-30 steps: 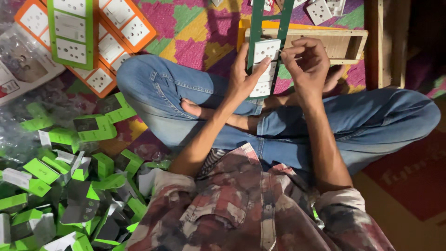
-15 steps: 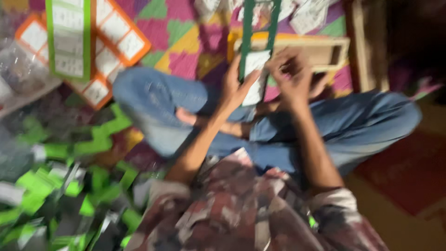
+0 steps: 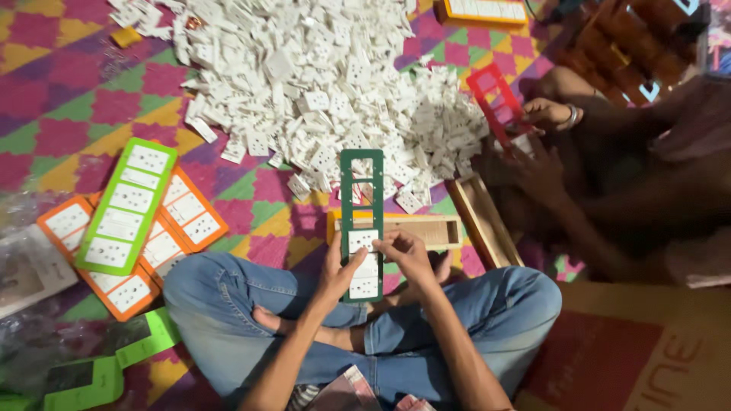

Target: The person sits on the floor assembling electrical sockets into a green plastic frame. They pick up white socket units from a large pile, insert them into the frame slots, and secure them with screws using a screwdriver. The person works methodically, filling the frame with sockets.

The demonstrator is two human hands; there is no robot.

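As both hands [image 3: 339,270] [image 3: 411,257] grip one green frame [image 3: 361,199] | three white plates [image 3: 363,264] seated.

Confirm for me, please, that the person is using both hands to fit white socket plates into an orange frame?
Not quite: the head view shows that the frame is dark green, not orange. Both the left hand and the right hand are on it, fitting white socket plates.

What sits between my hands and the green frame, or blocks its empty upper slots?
Nothing visible. The left hand and right hand already touch the green frame at its lower, filled slots. The upper slots show open; the white pieces pile lies beyond its top end.
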